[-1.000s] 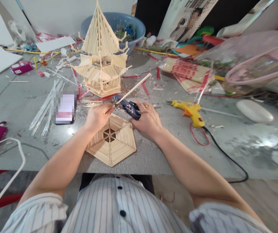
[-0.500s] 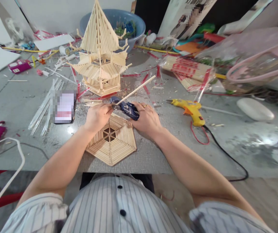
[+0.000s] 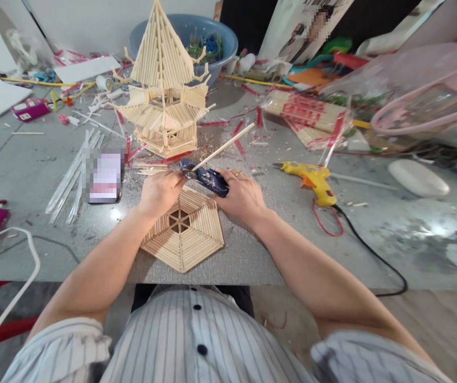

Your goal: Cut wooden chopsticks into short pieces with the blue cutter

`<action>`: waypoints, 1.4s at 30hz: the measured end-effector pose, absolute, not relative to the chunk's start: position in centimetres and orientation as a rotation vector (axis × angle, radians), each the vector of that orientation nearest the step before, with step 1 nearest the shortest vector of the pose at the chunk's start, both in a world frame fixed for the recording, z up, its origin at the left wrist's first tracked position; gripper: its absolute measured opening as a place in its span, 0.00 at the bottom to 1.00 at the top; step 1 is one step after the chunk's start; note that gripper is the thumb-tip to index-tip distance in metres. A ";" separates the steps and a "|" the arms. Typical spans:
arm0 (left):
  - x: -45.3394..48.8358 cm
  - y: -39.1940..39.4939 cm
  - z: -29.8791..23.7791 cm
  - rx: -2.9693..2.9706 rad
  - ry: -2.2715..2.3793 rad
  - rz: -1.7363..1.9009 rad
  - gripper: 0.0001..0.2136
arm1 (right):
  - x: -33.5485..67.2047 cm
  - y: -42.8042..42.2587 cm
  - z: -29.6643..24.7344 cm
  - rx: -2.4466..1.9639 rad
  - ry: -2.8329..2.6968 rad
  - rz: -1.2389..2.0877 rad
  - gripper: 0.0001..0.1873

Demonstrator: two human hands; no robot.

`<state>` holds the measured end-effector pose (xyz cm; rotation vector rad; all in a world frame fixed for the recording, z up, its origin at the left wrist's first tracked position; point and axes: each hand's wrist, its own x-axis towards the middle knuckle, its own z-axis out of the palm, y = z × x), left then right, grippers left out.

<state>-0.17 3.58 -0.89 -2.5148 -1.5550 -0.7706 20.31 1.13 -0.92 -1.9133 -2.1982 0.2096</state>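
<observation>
My right hand [image 3: 243,194] is wrapped round a dark blue hand cutter [image 3: 213,181], its fingers partly out of sight. A thin wooden stick [image 3: 228,144] lies across the cutter's head and slants up to the right. The near end of that stick goes to the pinched fingers of my left hand [image 3: 162,191], which rests close against the cutter's head. Below both hands lies a flat hexagonal panel of wooden sticks [image 3: 200,239] with a spoked opening in its middle. Beyond them stands a tiered pagoda model [image 3: 164,117] built from the same kind of sticks.
A yellow glue gun [image 3: 312,181] lies to the right with its black cord. On the left are a phone [image 3: 104,176] and clear glue sticks [image 3: 71,178]. Bagged sticks [image 3: 306,114] and a blue basin [image 3: 224,45] sit farther back.
Both hands, the cutter and the stick stay nearly in place. The whole view has shifted very slightly.
</observation>
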 end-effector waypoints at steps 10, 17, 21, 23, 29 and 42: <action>0.0 3.4 -0.4 -2.542 -1.607 -0.718 0.10 | 20.4 1.2 -1.3 -1.978 -2.196 0.157 0.30; 0.2 3.2 -0.1 -2.538 -1.598 -0.756 0.10 | 20.3 1.4 -1.1 -1.980 -2.187 0.134 0.26; 0.2 3.2 -0.1 -2.547 -1.610 -0.796 0.09 | 20.1 1.4 -0.6 -2.002 -2.190 0.132 0.24; 0.1 3.3 -0.2 -2.547 -1.634 -0.794 0.09 | 19.9 1.4 -0.3 -2.021 -2.195 0.150 0.22; 0.0 3.4 -0.3 -2.508 -1.614 -0.735 0.11 | 19.6 1.4 0.4 -2.051 -2.225 0.197 0.19; 0.0 3.5 0.0 -2.544 -1.693 -0.604 0.11 | 19.5 1.5 0.3 -2.076 -2.252 0.259 0.21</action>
